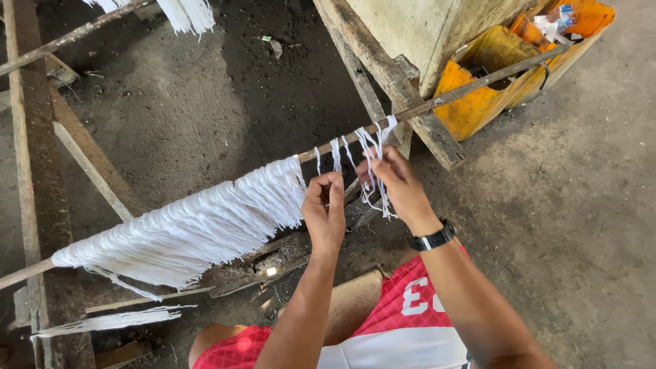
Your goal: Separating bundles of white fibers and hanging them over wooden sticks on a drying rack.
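Observation:
A long thin wooden rod (pixel 471 86) runs diagonally from lower left to upper right. A thick hank of white yarn (pixel 191 229) hangs over its left half. Several loose white strands (pixel 372 147) drape over the rod to the right of the hank. My left hand (pixel 324 212) pinches one strand just below the rod. My right hand (pixel 400 184), with a black watch on its wrist, grips the loose strands beside it.
A yellow container (pixel 488 65) with scraps stands at the upper right beside a wooden beam (pixel 383 75). Wooden frame planks (pixel 31 157) run along the left. Another white yarn bundle (pixel 184 14) hangs at the top, and one (pixel 109 321) lies low left. My red-and-white clothing (pixel 403 321) fills the bottom.

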